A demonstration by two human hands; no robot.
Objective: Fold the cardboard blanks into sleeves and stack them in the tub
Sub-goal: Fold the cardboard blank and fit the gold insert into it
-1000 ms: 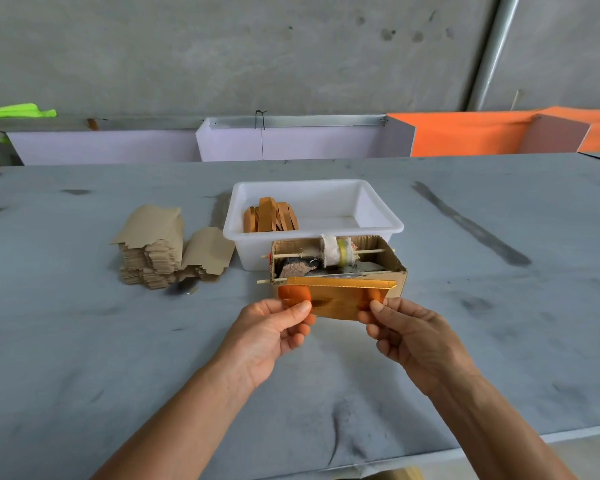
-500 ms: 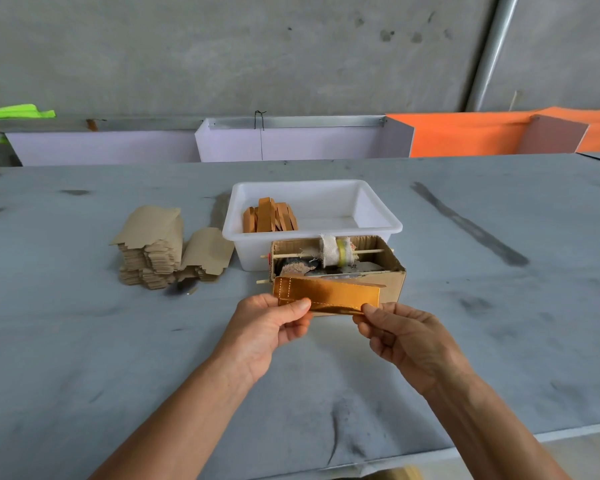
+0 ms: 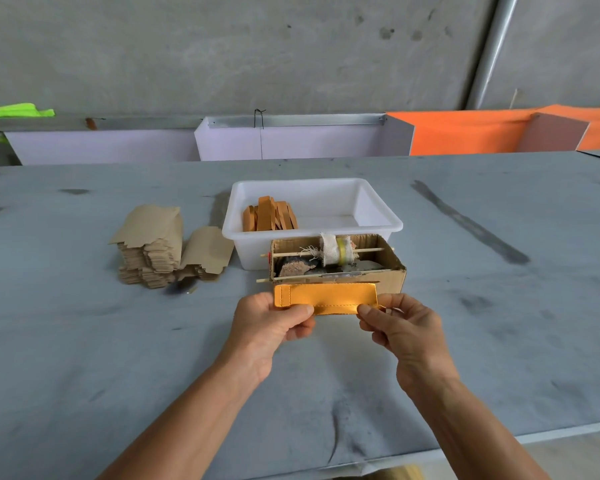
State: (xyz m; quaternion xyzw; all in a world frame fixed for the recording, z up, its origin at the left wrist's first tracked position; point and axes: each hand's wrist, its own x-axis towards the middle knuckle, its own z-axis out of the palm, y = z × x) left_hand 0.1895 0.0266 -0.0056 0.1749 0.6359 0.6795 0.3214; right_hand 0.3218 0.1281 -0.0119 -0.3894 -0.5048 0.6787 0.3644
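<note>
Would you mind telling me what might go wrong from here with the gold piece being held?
Both hands, left and right, pinch only the gold sleeve's lower edge, so that grip might slip. The open cardboard box sits between it and the white tub; the sleeve could snag its skewers in passing.

Glossy, metallic-gold card on the folded sleeve point(image 3: 326, 298), stitched-looking along its edges; matt brown cardboard in the stack of blanks point(image 3: 153, 251). Smooth white plastic for the tub point(image 3: 312, 188); rough corrugated cardboard for the small box point(image 3: 394, 282), with thin wooden sticks point(image 3: 368, 250) and a frayed cloth roll point(image 3: 329, 249). Dull, scuffed grey on the table point(image 3: 84, 341).
</note>
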